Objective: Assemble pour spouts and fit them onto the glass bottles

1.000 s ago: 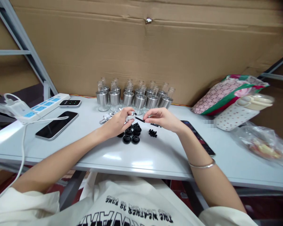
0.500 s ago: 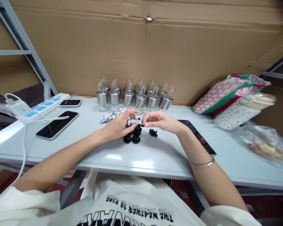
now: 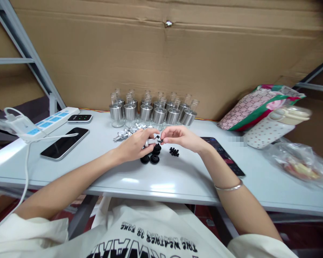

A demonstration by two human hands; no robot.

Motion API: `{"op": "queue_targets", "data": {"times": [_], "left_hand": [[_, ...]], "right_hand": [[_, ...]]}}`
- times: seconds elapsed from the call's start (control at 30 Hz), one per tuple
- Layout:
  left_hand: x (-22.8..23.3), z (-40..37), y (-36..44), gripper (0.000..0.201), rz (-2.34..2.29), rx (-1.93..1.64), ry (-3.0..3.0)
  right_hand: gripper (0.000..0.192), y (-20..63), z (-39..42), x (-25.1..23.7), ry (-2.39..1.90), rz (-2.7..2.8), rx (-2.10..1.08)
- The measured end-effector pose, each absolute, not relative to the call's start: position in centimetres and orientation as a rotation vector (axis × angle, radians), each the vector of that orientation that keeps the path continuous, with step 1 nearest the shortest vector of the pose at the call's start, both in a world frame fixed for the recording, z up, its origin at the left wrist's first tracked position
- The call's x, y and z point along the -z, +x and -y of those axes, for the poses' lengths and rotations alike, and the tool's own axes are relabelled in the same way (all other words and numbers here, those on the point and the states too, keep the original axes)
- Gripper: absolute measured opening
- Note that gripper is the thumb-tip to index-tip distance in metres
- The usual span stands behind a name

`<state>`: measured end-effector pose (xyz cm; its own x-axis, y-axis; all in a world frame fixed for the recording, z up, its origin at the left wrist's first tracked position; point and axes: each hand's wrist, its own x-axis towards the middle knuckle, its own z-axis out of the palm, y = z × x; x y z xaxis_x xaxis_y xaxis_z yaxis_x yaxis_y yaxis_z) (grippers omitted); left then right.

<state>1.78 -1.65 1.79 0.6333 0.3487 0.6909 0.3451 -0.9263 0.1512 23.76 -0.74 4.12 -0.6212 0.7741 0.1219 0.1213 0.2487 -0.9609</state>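
Note:
My left hand (image 3: 136,145) is closed around a silver metal pourer spout (image 3: 150,141), its end pointing right. Thumb and forefinger of my right hand (image 3: 181,138) pinch a small black piece (image 3: 160,141) at the spout's end; whether it is seated there I cannot tell. Just below the hands lie several round black stoppers (image 3: 154,159), partly covered by my left fingers. Several small black pieces (image 3: 174,152) form a cluster under my right hand. Beyond my left hand is a pile of silver spouts (image 3: 123,133).
Glass bottles with steel sleeves (image 3: 130,111) stand in rows against the cardboard. On the left are a phone (image 3: 66,143), a power strip (image 3: 50,122) and a small device (image 3: 80,118). A second phone (image 3: 226,156), a flask (image 3: 270,130), a patterned bag (image 3: 247,105) and a plastic bag (image 3: 301,165) lie right.
My left fingers have shifted slightly over the spout, covering more of it. My right hand still pinches the black piece at its end. The view has moved a little.

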Motion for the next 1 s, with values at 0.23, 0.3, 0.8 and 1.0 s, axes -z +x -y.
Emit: {"op": "queue_targets", "data": {"times": [0.23, 0.3, 0.8, 1.0], "left_hand": [[-1.8, 1.8, 1.9, 0.029, -0.528, -1.267, 2.894], [-1.6, 1.6, 1.8, 0.029, -0.549, -1.24, 2.896], [-1.2, 1.0, 1.7, 0.024, -0.796, -1.108, 2.814], [-1.0, 0.8, 1.7, 0.031, -0.705, -1.111, 2.824]], "right_hand": [[0.018, 23.0, 1.2, -4.0, -0.879, 1.841, -1.352], [0.019, 22.7, 1.3, -3.9, -0.894, 1.805, -1.322], [0.017, 22.6, 1.1, -4.0, -0.859, 1.686, -1.263], [0.016, 22.4, 1.4, -4.1, -0.84, 1.682, -1.301]]}}
